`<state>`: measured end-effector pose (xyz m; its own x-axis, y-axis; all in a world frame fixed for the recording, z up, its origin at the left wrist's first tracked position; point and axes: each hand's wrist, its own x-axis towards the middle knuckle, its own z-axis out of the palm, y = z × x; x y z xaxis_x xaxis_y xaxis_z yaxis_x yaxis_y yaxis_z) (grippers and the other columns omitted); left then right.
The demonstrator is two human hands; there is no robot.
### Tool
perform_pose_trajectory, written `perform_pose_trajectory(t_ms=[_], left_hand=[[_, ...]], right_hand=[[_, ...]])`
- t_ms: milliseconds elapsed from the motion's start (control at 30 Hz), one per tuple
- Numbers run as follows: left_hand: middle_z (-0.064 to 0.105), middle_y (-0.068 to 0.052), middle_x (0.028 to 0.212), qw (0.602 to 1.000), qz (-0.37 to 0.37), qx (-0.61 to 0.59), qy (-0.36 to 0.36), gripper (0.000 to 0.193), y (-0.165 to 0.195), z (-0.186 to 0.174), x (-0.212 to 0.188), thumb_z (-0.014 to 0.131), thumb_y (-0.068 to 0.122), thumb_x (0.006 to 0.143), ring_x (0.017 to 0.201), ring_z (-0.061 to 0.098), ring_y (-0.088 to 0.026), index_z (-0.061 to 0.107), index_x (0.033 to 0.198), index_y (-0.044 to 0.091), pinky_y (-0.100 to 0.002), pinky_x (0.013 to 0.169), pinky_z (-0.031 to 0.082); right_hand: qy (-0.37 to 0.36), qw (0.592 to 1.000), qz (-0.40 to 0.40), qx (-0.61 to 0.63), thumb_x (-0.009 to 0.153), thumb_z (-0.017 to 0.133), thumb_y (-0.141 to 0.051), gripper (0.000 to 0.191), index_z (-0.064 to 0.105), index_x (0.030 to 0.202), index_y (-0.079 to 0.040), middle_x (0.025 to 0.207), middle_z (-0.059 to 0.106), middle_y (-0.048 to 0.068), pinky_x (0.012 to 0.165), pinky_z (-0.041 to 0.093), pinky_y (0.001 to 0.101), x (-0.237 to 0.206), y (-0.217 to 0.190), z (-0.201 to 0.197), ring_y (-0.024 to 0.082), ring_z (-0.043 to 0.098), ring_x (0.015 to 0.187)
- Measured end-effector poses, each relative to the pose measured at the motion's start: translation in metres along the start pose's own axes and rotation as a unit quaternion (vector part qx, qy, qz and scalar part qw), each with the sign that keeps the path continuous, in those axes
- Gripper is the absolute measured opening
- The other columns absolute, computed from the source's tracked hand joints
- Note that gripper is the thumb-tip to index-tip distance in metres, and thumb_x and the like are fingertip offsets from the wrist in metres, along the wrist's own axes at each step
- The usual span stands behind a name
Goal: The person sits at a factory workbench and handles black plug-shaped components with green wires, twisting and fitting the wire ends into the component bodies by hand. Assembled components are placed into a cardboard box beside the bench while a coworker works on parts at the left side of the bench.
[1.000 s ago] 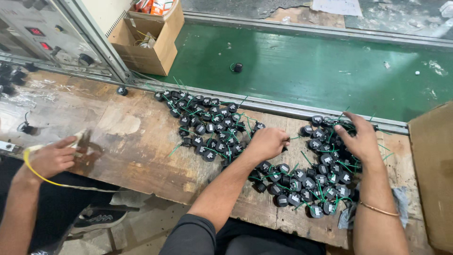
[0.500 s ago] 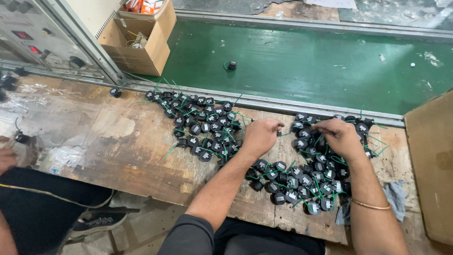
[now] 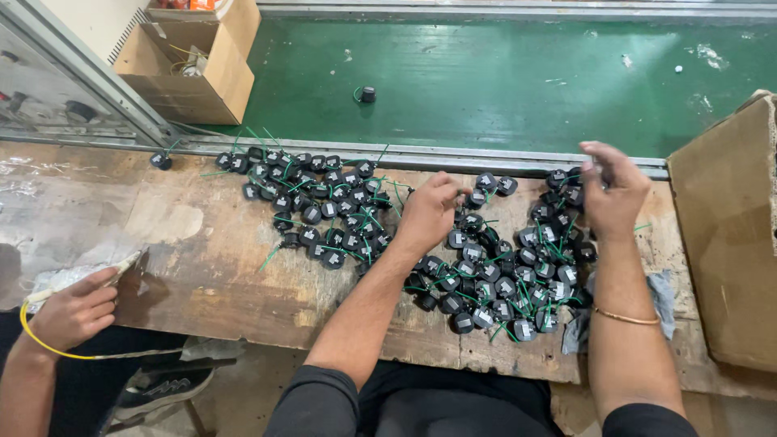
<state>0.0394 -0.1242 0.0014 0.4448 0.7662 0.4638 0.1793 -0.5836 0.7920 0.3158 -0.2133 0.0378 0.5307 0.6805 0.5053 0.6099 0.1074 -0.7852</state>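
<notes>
While both arms reach fwd over the worn wooden counter [image 3: 202,267], the landmark to go by is the big heap of small black round parts w/ green wire leads [image 3: 502,267] lying on it. Left hand [image 3: 433,209] sits at the heap's left upper edge, knuckles up, fingers curled in and pressed together on smth among the parts; exactly what it pinches can't be told, hidden under the fingers. Right hand [image 3: 613,190] is raised at the heap's upper right corner, thumb and fingertips pinched together near a green lead; whether a part is actually held there can't be told. Thin gold bangle [image 3: 625,317] on that wrist, right of the heap. A second spread of the same black parts [image 3: 316,206] lies left of the heap, just beside it, nearly merging. Beyond the heap, past a metal rail [image 3: 421,154], runs a green belt surface [image 3: 502,73] w/ one lone black part [image 3: 367,94] on it. Grey rag [image 3: 662,295] pokes out at the heap's right side, by the right forearm. Brown carton wall [image 3: 724,235] stands further right of the heap. Open cardboard box [image 3: 190,65] sits far up-left of it. Well left of the heap, another person's hand [image 3: 77,311] rests at the counter edge w/ a yellow cord [image 3: 36,340] looping round the wrist.
</notes>
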Motion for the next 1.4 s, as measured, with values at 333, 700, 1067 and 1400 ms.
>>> perform_pose_trajectory(t_ms=[333,700,1067,1400], left_hand=[[0.073,-0.006,0.097,0.994,-0.042,0.095,-0.027,0.010,0.002,0.001,-0.003,0.070,0.014,0.087,0.085,0.071,-0.031,0.075,0.095,0.011,-0.045,0.071,0.055],[0.074,-0.006,0.098,0.996,0.021,-0.034,0.081,0.015,0.020,-0.010,-0.001,0.073,0.006,0.092,0.086,0.074,-0.023,0.075,0.106,0.012,-0.033,0.072,0.058],[0.074,-0.007,0.095,0.975,0.167,-0.136,0.056,0.017,0.023,0.016,-0.013,0.079,0.001,0.086,0.090,0.073,-0.022,0.070,0.099,0.008,-0.033,0.080,0.059],[0.073,-0.008,0.116,0.968,0.227,-0.107,0.006,0.021,0.033,0.001,-0.007,0.076,0.000,0.088,0.106,0.073,-0.027,0.072,0.108,0.006,-0.034,0.089,0.060]], right_hand=[[-0.273,0.935,-0.113,-0.195,0.085,0.079,-0.034,0.061,0.064,0.139,-0.008,0.136,0.064,0.019,0.118,0.037,0.0479,0.006,0.004,0.007,0.038,0.050,0.134],[-0.547,0.811,-0.113,0.175,0.092,0.073,-0.022,0.047,0.067,0.132,0.000,0.137,0.069,0.014,0.117,0.043,0.0443,-0.021,-0.011,0.032,0.029,0.061,0.134],[-0.494,0.858,-0.069,0.127,0.077,0.086,-0.013,0.064,0.058,0.133,-0.001,0.124,0.072,0.012,0.100,0.051,0.0354,-0.033,0.000,0.035,0.020,0.067,0.115],[-0.335,0.923,-0.180,0.061,0.070,0.090,-0.011,0.054,0.069,0.118,0.001,0.115,0.075,0.016,0.114,0.044,0.0440,-0.036,0.010,0.042,0.032,0.060,0.132]])
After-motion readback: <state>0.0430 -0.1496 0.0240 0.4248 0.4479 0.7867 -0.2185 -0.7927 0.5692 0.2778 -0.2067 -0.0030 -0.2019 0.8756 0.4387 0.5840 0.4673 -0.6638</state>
